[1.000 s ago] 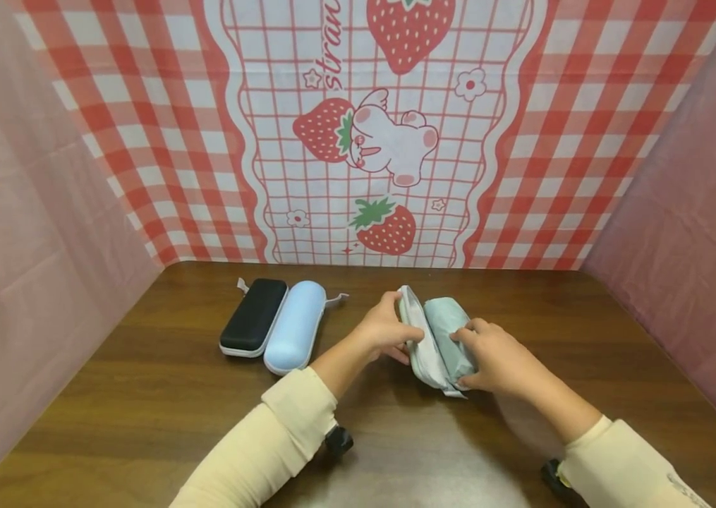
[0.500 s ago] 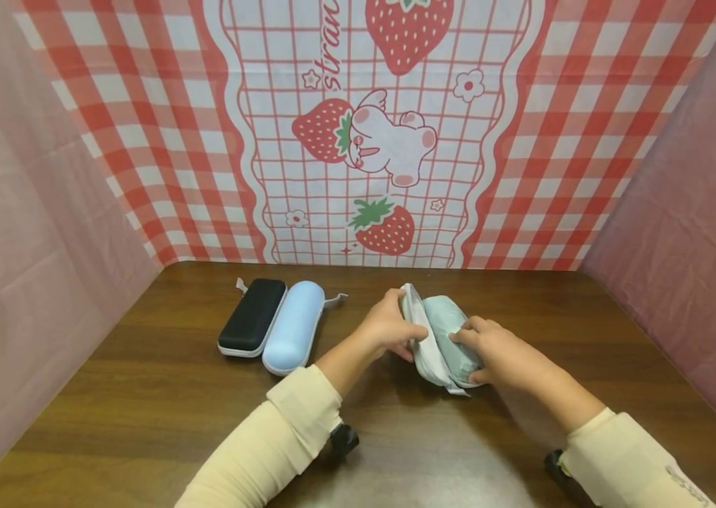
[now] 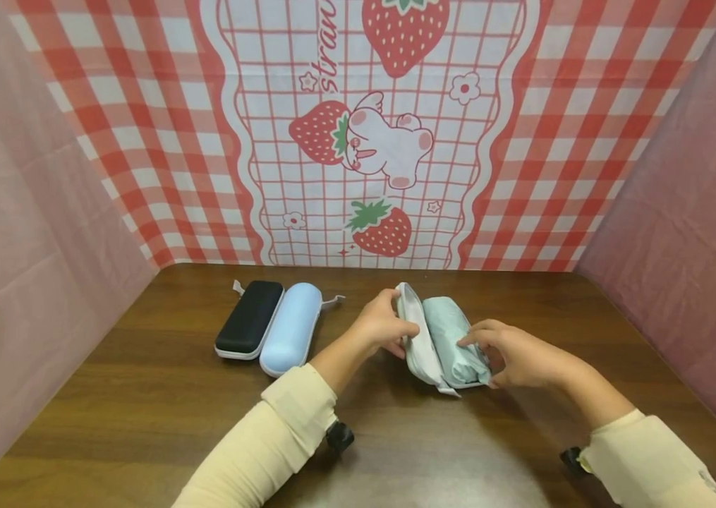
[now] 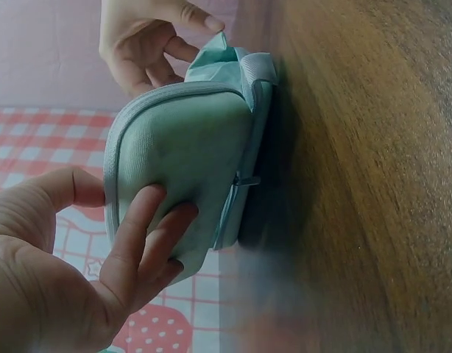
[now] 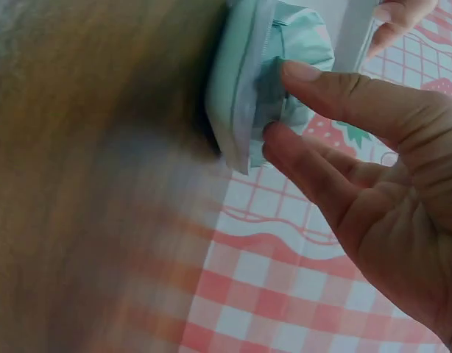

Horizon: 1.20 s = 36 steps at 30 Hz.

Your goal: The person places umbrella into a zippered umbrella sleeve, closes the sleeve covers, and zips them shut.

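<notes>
A pale green zip case [image 3: 417,346] lies open on the table, its lid raised on the left. My left hand [image 3: 383,326] grips the lid's edge, thumb inside and fingers against the outer shell [image 4: 185,140]. A rolled, crinkled pale green fabric bundle [image 3: 449,328] sits in the other half. My right hand [image 3: 516,353] holds the bundle's near right end between thumb and fingers. In the right wrist view, the right thumb and fingertips [image 5: 299,72] touch the loose fabric by the zip rim. The bundle's underside is hidden in the case.
A black case [image 3: 251,317] and a light blue case [image 3: 292,328] lie side by side on the wooden table [image 3: 142,416], to the left. Each has a small strap at its far end. A strawberry-print cloth [image 3: 377,141] hangs behind, with pink cloth at both sides.
My right hand has drawn back to the right, showing more of the bundle's near end. My left hand stays on the lid, which has shifted only slightly.
</notes>
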Tool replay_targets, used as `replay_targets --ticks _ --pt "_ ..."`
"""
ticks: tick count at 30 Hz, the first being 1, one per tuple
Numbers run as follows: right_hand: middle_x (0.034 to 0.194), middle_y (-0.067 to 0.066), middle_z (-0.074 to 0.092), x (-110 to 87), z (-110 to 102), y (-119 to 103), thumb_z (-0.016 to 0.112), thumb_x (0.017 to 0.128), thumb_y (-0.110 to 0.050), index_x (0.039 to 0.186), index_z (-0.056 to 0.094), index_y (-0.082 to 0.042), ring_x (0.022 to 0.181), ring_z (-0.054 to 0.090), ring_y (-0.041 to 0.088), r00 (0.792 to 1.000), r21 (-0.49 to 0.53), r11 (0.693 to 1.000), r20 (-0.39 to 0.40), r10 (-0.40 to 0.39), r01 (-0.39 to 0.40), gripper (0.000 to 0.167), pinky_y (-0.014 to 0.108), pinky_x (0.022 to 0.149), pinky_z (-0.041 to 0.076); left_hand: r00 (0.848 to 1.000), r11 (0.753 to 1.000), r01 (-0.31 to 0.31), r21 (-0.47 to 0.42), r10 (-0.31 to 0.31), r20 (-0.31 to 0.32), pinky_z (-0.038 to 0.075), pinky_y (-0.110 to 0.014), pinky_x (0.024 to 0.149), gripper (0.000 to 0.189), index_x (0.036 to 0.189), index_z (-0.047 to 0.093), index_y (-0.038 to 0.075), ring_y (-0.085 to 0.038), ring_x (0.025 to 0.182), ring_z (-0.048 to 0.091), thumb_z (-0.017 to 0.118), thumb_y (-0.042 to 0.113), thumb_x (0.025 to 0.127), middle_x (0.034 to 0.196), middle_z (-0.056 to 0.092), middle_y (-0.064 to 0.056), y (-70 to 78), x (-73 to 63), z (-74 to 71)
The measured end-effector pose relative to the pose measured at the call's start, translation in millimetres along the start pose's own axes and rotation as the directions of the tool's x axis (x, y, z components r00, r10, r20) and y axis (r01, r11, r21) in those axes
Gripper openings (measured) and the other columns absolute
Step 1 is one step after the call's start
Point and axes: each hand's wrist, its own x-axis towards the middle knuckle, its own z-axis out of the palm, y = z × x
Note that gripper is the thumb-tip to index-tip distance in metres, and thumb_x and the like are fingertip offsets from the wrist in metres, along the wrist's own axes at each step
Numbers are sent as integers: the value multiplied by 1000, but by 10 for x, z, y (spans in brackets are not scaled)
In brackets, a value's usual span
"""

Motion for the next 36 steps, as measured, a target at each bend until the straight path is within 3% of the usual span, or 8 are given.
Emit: replay_targets --ticks 7,14,17,23,26,29,32,36 --pt "105 9 56 37 130 40 86 63 4 106 65 -7 70 54 13 987 -39 996 -139 -83 78 49 25 59 48 1000 1000 -6 10 6 9 56 -39 48 82 146 35 5 -21 48 58 67 -9 72 97 56 -14 27 -17 13" --pt "101 7 53 97 229 -10 88 52 7 103 56 -10 76 57 17 970 -253 960 -179 -167 119 62 31 62 51 1000 1000 -14 11 14 13 56 -39 49 81 145 35 5 -22 49 58 68 -8 72 92 53 -15 58 -30 25" --pt "100 7 51 119 220 -43 87 52 10 103 55 -10 77 56 17 978 -271 956 -145 -152 108 63 31 61 51 1000 1000 -20 15 20 21 56 -40 49 81 145 35 5 -22 49 59 69 -8 73 92 53 -16 56 -24 28" --pt "105 8 52 89 90 -45 78 65 8 107 59 -7 79 57 16 996 -37 998 -70 -49 46 48 27 62 50 1000 999 -13 43 13 6 57 -44 52 80 146 37 6 -22 48 58 67 -7 72 98 56 -16 33 -3 -2" --pt "103 8 57 86 78 -24 79 75 -4 105 63 -6 86 63 22 995 57 998 -100 -4 9 34 33 69 55 1000 996 -4 94 6 -21 56 -41 50 78 145 40 6 -22 50 59 68 -7 73 106 58 -17 24 18 -43" --pt "102 11 59 102 132 -18 81 80 -21 105 64 -5 91 64 28 985 105 991 -146 96 -82 35 39 73 56 999 989 4 147 1 -40 56 -39 48 75 143 43 5 -22 52 60 69 -5 73 107 61 -18 31 44 -92" --pt "104 15 61 146 203 -40 79 83 -31 109 62 -2 90 64 28 954 207 954 -161 252 -217 43 39 69 56 999 985 14 173 -6 -50 56 -38 48 71 141 46 5 -22 53 60 69 -3 74 100 63 -15 47 67 -137" --pt "105 21 62 224 287 -95 77 84 -33 116 57 5 75 64 22 893 363 859 -131 431 -362 54 35 59 56 998 979 32 201 -22 -52 57 -39 50 67 140 47 4 -20 52 57 69 0 76 89 60 -12 60 89 -177"
